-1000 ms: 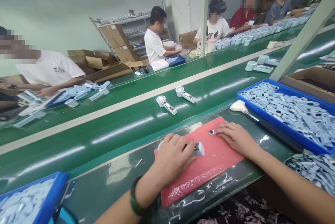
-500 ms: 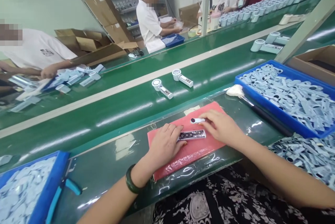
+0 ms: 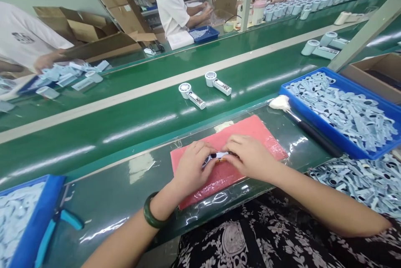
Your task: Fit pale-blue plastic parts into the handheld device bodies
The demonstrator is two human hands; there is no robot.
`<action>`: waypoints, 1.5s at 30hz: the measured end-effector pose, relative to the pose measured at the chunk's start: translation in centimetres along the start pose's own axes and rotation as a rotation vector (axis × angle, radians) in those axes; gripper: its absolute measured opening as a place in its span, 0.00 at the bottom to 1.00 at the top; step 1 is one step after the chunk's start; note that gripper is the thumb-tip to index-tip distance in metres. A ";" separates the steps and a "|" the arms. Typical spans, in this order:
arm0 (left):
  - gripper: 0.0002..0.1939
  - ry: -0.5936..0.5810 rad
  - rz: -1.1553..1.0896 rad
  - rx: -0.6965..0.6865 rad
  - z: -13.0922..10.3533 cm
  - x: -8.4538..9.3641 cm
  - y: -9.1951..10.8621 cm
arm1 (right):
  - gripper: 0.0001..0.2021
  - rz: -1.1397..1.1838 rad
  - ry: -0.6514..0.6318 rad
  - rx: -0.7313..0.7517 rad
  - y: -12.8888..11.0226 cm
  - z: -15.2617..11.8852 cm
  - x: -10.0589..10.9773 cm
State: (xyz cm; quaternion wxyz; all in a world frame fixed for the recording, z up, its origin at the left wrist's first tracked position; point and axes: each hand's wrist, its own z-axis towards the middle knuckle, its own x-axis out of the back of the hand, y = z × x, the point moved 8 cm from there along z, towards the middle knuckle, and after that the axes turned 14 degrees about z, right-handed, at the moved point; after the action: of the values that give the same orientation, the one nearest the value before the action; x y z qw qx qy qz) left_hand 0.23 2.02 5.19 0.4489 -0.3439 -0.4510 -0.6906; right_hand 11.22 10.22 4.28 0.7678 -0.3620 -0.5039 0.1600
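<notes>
My left hand and my right hand meet over a red mat on the near bench. Between them they pinch a small white handheld device, of which only a short strip shows between the fingers. A dark green bangle circles my left wrist. A brush with a white head and black handle lies just right of the mat.
Two finished white devices lie on the green conveyor belt. A blue tray of pale blue parts stands at the right, another blue tray at the left with blue-handled pliers. Other people work across the belt.
My right hand has come left from the mat's far edge and joined my left hand over the device, which is now mostly covered. The view has tilted downward.
</notes>
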 end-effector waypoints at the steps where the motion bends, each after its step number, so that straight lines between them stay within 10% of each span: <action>1: 0.05 0.010 0.005 0.005 0.0 0.0 0.0 | 0.05 0.078 0.011 -0.028 0.5 0.0 -0.1; 7: 0.04 -0.056 -0.006 0.042 -0.2 0.2 0.1 | 0.11 0.485 -0.052 -0.191 3.0 -0.1 -1.4; 13: 0.14 -0.151 0.098 0.018 -1.6 -0.3 2.0 | 0.20 0.261 -0.226 -0.171 1.3 -1.5 -1.9; 28: 0.16 -0.152 0.456 -0.123 -2.6 -1.3 3.7 | 0.22 0.051 -0.085 0.053 0.7 -3.8 -3.2; 33: 0.21 -0.511 0.485 -0.129 -0.6 -1.9 2.8 | 0.28 0.027 0.074 0.024 2.2 -4.8 -0.2; 37: 0.18 -0.685 0.661 -0.204 3.3 0.1 -1.0 | 0.21 -0.097 0.173 -0.046 4.8 -6.6 4.1; 45: 0.30 -0.306 1.155 -0.309 13.6 4.3 -18.3 | 0.16 -0.387 0.484 -0.343 11.0 -10.8 16.6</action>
State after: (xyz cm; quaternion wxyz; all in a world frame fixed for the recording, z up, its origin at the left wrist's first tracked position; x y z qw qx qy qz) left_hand -17.41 16.84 8.04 0.6254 -0.6889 -0.1458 -0.3361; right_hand 29.42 23.65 4.88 0.8091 -0.4108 -0.3863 -0.1657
